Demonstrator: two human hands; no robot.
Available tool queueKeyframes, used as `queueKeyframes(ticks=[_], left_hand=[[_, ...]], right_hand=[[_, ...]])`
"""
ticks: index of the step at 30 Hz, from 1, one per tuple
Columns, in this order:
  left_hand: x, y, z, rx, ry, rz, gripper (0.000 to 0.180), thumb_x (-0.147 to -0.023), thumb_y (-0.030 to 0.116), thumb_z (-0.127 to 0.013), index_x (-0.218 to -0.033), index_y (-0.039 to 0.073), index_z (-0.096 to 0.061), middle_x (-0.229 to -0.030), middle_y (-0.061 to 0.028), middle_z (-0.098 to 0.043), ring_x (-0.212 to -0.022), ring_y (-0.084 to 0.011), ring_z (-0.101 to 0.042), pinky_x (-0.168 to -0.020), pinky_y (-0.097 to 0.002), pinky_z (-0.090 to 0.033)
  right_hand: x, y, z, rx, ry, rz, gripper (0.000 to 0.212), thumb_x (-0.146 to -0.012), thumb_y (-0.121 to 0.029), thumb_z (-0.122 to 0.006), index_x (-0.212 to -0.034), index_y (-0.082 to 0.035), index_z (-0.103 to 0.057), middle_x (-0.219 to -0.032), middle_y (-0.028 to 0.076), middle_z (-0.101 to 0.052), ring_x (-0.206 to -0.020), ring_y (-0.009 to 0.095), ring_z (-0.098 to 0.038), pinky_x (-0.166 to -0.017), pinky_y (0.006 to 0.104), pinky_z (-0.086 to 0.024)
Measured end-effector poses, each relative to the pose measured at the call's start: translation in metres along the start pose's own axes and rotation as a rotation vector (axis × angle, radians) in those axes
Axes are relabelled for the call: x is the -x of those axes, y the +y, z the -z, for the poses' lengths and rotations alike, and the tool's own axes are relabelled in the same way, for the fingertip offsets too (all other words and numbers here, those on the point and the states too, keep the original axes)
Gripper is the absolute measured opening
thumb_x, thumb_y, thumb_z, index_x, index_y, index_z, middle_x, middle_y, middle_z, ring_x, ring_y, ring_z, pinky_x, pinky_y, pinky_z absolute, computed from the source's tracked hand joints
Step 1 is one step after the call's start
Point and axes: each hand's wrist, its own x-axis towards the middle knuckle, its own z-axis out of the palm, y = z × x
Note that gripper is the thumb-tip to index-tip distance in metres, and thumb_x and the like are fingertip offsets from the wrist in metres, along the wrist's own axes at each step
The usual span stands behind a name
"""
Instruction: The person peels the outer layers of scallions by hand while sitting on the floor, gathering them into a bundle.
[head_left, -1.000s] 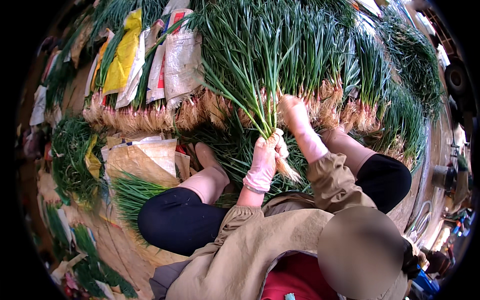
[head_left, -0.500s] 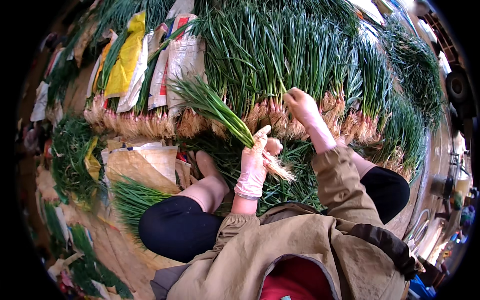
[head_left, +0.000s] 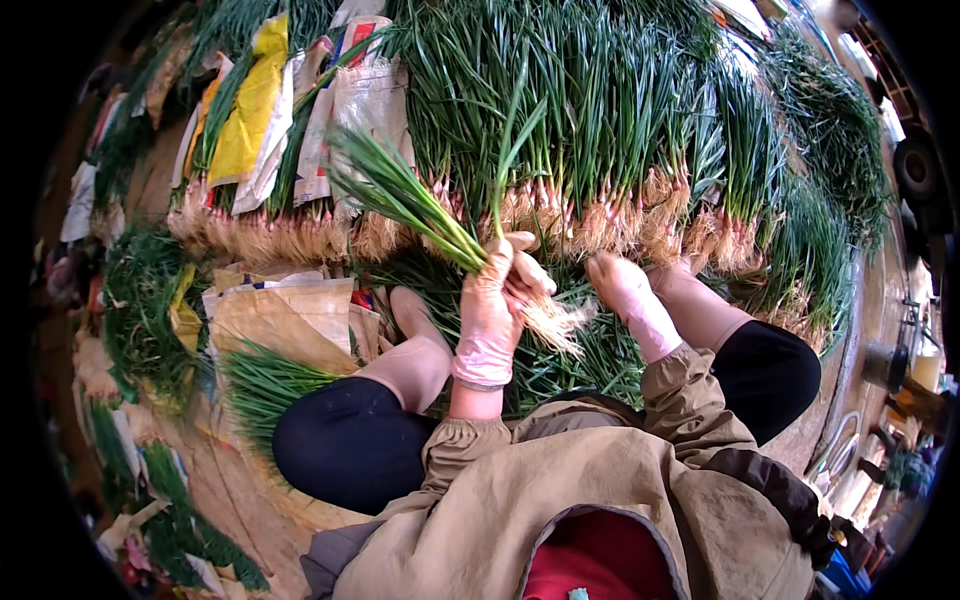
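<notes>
My left hand (head_left: 488,305), in a thin pinkish glove, is closed round a bunch of green garlic (head_left: 418,208). Its leaves slant up to the left and its pale stringy roots (head_left: 555,325) stick out on the right. One longer stalk (head_left: 502,165) stands nearly upright from the same grip. To the right, apart from the bunch, my right hand (head_left: 622,288) hovers over loose leaves near my right leg. Its fingers are curled down and smeared, so whether they hold anything is unclear.
A long row of green garlic (head_left: 600,120) lies ahead, roots toward me. Sacking and a yellow sheet (head_left: 255,100) cover bundles at left. Folded tan sacking (head_left: 285,320) lies by my left knee, near cut greens (head_left: 265,390). Trimmed leaves (head_left: 570,375) litter the floor between my legs.
My right hand has come down and back from the row, where it pinched a stalk. A long stalk now stands up in my left hand, which has shifted slightly left.
</notes>
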Motion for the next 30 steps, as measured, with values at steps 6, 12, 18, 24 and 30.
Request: queueKeyframes(ticks=[6, 12, 18, 24, 30], left_hand=[[-0.008, -0.034, 0.010, 0.013, 0.051, 0.319, 0.032, -0.093, 0.024, -0.047, -0.110, -0.002, -0.052, -0.070, -0.0097, -0.060, -0.056, -0.0202, -0.057, -0.053, -0.0300, -0.049], [-0.015, -0.040, 0.042, -0.123, 0.242, 0.215, 0.038, -0.092, 0.020, -0.047, -0.118, -0.008, -0.047, -0.111, -0.0212, -0.058, -0.096, -0.0314, -0.061, -0.084, -0.0394, -0.051], [-0.010, -0.044, 0.056, 0.164, 0.062, 0.424, 0.018, -0.090, 0.017, -0.053, -0.095, 0.001, -0.056, -0.075, -0.0091, -0.062, -0.054, -0.0166, -0.056, -0.051, -0.0303, -0.049], [0.007, -0.037, 0.015, -0.191, 0.236, 0.384, 0.017, -0.091, 0.018, -0.051, -0.095, 0.002, -0.055, -0.067, -0.0049, -0.056, -0.048, -0.0134, -0.047, -0.047, -0.0273, -0.043], [0.008, -0.036, -0.001, 0.209, -0.003, 0.528, 0.025, -0.093, 0.021, -0.045, -0.102, -0.002, -0.052, -0.067, -0.0002, -0.046, -0.052, -0.0110, -0.040, -0.051, -0.0247, -0.036]], right_hand=[[-0.124, -0.052, 0.066, -0.043, 0.075, -0.273, 0.038, -0.091, -0.041, -0.046, -0.096, -0.006, -0.061, -0.083, 0.013, -0.064, -0.071, 0.021, -0.061, -0.071, 0.0371, -0.049], [-0.067, -0.069, 0.082, -0.755, -0.177, -0.154, 0.038, -0.084, -0.033, -0.061, -0.107, -0.003, -0.060, -0.095, 0.013, -0.065, -0.089, 0.018, -0.061, -0.085, 0.0318, -0.047], [-0.011, -0.050, 0.009, -1.138, -0.283, -0.164, 0.031, -0.086, -0.028, -0.061, -0.096, 0.001, -0.059, -0.077, 0.006, -0.061, -0.066, 0.014, -0.056, -0.062, 0.0275, -0.046], [-0.013, -0.054, 0.006, -1.122, 0.071, 0.068, 0.027, -0.093, -0.029, -0.051, -0.090, -0.003, -0.059, -0.077, 0.001, -0.060, -0.060, 0.011, -0.052, -0.054, 0.0237, -0.044], [-0.030, -0.009, 0.027, -1.005, 0.074, -0.022, 0.039, -0.094, -0.039, -0.044, -0.093, -0.003, -0.057, -0.076, 0.002, -0.060, -0.061, 0.010, -0.050, -0.051, 0.0235, -0.044]])
